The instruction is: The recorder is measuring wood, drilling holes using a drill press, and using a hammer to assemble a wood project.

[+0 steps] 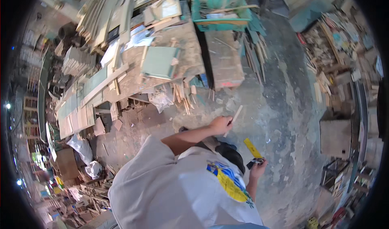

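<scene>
My left hand (221, 125) is in front of my body, its fingers closed around a thin, pale wooden strip (238, 113). The strip slants, with one end above the fist and the other below it. Lower and to the right, my right hand (258, 169) is closed on a tape measure (254, 162) with a dark body. A short, flat length of its yellow blade (252, 148) sticks out toward the upper left. Blade and strip are apart. Both hands are held over the grey floor, and part of the right hand's grip is hidden by the dark body.
A worn workbench (188, 50) ahead carries boards and a green panel (160, 62). Right of it, a teal crate (221, 25) of scraps sits on a wooden box (225, 63). Wood offcuts (324, 46) are heaped at the right, near a plywood box (335, 138).
</scene>
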{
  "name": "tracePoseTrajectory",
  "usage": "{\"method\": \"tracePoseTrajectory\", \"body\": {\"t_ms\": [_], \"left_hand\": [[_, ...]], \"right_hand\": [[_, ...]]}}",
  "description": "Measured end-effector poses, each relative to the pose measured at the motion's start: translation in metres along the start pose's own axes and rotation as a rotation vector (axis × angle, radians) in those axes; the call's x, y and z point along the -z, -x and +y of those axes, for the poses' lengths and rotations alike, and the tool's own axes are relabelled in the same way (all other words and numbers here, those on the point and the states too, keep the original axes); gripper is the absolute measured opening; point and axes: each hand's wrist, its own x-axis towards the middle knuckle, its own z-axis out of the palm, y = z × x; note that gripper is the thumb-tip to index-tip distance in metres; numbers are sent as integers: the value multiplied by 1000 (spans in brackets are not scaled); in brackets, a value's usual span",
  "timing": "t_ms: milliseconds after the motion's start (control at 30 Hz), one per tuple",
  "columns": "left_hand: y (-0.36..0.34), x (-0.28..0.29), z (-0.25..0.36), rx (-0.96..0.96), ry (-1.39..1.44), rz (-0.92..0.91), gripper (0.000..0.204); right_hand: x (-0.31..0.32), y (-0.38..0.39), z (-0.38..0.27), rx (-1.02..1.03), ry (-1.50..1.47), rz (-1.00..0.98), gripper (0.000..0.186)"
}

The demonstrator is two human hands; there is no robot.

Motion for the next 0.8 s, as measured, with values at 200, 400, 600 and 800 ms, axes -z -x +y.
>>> {"method": "tracePoseTrajectory", "body": {"t_ms": [200,400,600,800], "left_hand": [[-64,-75,-27,148,-316,-152,21],[-141,-97,-58,-111,-771,-359,26],[-283,-178,8,-145,-1054,-504,29],[-396,-393,282,-537,-1269,-840,34]], "right_hand": [[195,-6,49,-182,147,506,38],[287,26,98,-682,131,951,38],[257,69,151,-1166,115,973,35],[222,100,118,-1507,-84,1296,31]]}}
